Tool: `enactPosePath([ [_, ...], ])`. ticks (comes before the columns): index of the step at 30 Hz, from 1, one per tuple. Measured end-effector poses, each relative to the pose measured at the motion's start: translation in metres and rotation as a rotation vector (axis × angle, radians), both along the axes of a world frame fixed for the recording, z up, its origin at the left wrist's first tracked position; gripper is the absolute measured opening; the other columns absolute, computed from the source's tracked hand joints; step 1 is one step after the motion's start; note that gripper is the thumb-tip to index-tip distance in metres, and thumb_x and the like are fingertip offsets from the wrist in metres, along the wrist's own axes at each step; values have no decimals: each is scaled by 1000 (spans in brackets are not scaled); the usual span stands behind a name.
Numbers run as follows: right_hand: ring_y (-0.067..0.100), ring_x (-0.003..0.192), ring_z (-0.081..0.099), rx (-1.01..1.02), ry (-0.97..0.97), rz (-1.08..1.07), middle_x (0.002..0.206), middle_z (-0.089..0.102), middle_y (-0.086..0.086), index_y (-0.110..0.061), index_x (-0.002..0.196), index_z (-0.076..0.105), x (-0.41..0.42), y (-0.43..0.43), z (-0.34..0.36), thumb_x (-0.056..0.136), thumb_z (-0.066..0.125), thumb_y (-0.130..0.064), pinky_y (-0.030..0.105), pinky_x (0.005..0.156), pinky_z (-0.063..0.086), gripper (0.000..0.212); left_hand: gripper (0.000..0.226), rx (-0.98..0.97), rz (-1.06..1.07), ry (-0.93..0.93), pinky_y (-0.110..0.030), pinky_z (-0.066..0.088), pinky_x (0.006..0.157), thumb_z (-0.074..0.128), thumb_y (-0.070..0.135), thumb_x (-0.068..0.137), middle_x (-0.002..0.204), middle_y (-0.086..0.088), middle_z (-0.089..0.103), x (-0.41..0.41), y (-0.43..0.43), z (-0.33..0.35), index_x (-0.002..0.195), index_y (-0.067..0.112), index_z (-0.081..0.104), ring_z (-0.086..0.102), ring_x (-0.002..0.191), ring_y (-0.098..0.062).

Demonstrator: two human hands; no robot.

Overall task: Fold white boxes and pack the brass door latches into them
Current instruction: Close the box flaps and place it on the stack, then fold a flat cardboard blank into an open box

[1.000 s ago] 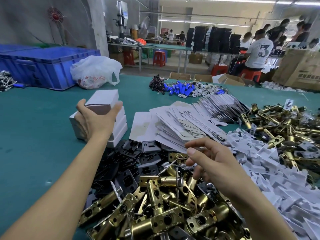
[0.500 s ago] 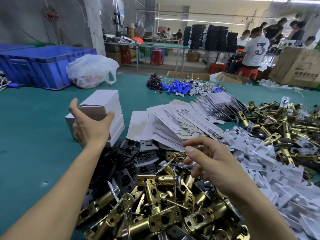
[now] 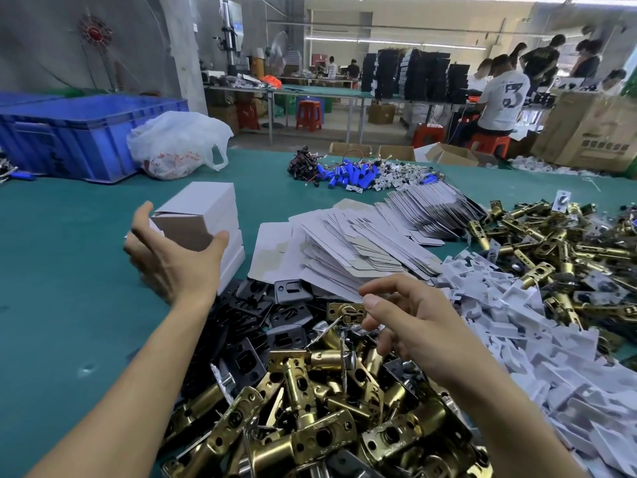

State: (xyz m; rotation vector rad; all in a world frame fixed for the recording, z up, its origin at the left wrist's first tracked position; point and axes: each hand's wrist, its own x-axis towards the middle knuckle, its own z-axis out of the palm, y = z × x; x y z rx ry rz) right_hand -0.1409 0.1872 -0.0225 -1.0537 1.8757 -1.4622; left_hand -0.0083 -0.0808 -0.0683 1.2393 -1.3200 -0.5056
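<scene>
1. Workshop benches fill the room, and the nearest one is covered in green matting. The fan of flat box blanks at its middle is the landmark for every place below.
2. The left hand is spread wide just left of the blanks, its palm toward the stack of folded white boxes. Thumb and fingers bracket the brown end of the top box. It grips nothing, and I cannot tell whether skin touches card.
3. The right hand hovers at the near edge of the blanks. Its fingers are loosely curled, thumb and forefinger are apart, and nothing is held.
4. This looks like the gap between one finished box and the next, so the stack should be left square before the left hand draws away.
5. The right hand should pinch a single blank from the near end of the fan. They overlap closely, and two could lift together.
6. The brass latches lie heaped nearer than the blanks, under the right wrist, and a second heap lies to their right. They are tangled, so a latch should be lifted by its barrel, not dragged.
7. Black strike plates lie at the blanks' near left corner and white inserts at their near right.
8. Blue cells lie beyond the blanks. A plastic bag and a blue crate sit far left and beyond.
</scene>
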Motion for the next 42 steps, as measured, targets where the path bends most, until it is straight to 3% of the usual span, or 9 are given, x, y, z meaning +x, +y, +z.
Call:
enactPosePath([
  [5,1,58,64,66,112,-50,78,72,-11,-33,95,67,-7,-3,-11,93,61,-33,16,56,44,6,21,-225,-91,30,-40,45,83,76,20,77,98,-6,62,1,22,-9,90,22,59,57,92,-31],
  [7,-6,61,63,76,156,-88,75,71,-13,-31,93,67,-12,-8,-14,94,61,-31,10,52,43,6,28,-149,-282,66,-38,51,73,74,10,82,76,7,63,1,24,-10,75,30,57,59,70,-16],
  [11,-2,70,60,116,365,-169,82,65,-11,-25,92,67,-28,-36,-8,94,61,-25,9,56,43,6,24,98,-559,120,-25,48,69,78,7,84,77,5,67,3,26,-17,78,26,65,57,67,-4],
  [16,23,109,58,356,703,-85,118,64,3,-16,120,64,-38,-83,3,98,52,-29,37,94,48,28,14,296,-700,149,-18,45,58,76,10,89,80,-1,67,-1,34,-18,83,20,66,57,70,-14],
  [23,34,85,53,530,983,-204,89,59,12,-11,75,44,-36,-98,-9,92,51,-21,33,63,35,20,10,269,-941,-135,-27,48,70,75,22,89,70,14,66,-6,63,1,82,23,68,58,67,-5],
  [29,34,77,53,558,1151,-207,72,40,1,-13,95,59,-33,-92,-2,94,47,-6,33,62,34,14,11,211,-1176,-599,-9,43,66,75,42,87,90,25,69,5,84,30,92,35,69,62,78,7],
  [34,33,77,58,324,1172,-294,85,64,6,-13,92,58,-8,-69,24,99,43,-22,36,58,37,19,31,363,-1019,-304,-31,57,84,74,54,85,94,12,74,5,109,46,109,38,62,70,85,-1],
  [39,22,65,63,-137,951,-368,76,68,-1,-14,91,67,22,-25,21,97,56,-23,43,59,52,16,108,720,-1110,234,-41,62,84,84,72,56,124,-4,65,0,131,54,146,42,31,74,99,-22],
  [42,6,67,66,-281,744,-270,77,71,-12,-18,92,73,37,-10,17,90,68,-22,30,59,55,7,103,788,-1156,496,-53,57,92,84,61,60,127,-15,65,-2,137,54,145,46,28,74,97,-32],
])
